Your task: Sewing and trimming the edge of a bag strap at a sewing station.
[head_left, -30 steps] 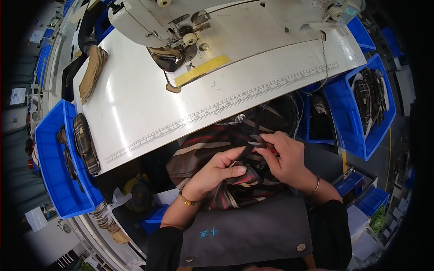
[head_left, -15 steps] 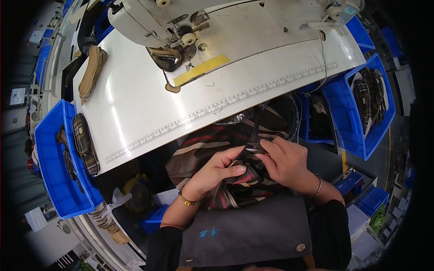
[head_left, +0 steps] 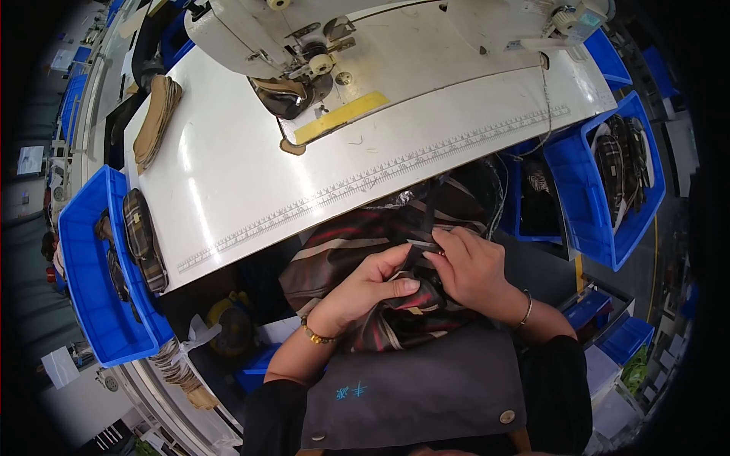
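I see the white table [head_left: 228, 175] with a sewing machine [head_left: 258, 38] at its far edge and a ruler strip along its near edge. Blue bins flank it, the left bin [head_left: 84, 304] holding plaid pieces. Below the near edge, a striped fabric bundle [head_left: 342, 251] lies in my lap. My left hand [head_left: 365, 292] is closed around its folds; my right hand [head_left: 475, 270] pinches what looks like a small dark strip [head_left: 424, 245] of it

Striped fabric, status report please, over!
Left hand and right hand both pinching striped fabric in lap. White table edge just ahead. Nothing blocking hands.
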Demonstrator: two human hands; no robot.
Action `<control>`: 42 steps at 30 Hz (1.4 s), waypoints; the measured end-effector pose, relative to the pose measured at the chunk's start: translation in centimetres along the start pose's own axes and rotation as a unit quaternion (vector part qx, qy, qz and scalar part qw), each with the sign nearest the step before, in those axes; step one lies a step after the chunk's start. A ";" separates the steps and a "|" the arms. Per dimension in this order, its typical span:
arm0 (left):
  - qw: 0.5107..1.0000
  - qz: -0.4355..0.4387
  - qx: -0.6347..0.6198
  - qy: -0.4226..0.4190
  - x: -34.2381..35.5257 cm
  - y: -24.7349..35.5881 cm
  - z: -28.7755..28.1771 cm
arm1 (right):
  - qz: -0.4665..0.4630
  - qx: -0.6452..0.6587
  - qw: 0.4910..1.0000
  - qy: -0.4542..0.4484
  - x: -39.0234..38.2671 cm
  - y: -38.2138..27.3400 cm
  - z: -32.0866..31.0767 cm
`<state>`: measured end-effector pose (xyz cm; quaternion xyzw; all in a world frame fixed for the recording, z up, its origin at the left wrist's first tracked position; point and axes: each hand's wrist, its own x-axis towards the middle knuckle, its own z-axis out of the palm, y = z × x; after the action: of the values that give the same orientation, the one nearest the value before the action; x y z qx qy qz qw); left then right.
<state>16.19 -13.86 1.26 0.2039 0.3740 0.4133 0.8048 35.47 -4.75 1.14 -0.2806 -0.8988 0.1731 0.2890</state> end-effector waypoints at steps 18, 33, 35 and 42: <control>0.891 0.035 0.452 -0.014 0.5 2.4 2.9 | 0.399 0.537 0.741 -0.067 0.6 1.0 -0.2; 0.964 0.152 0.186 0.112 0.5 0.8 2.4 | 0.314 0.447 0.837 -0.037 0.5 2.2 -2.0; 0.964 0.154 0.182 0.116 0.7 0.4 2.1 | 0.240 0.352 0.905 -0.004 0.8 1.7 -2.6; 0.953 0.181 0.203 0.131 0.8 0.7 2.2 | 0.065 0.032 0.997 -0.002 0.4 -0.1 -4.3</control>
<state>17.85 -12.83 2.74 0.3713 0.5095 0.4902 0.6019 37.86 -3.94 4.68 -0.3287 -0.8734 0.2203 0.2840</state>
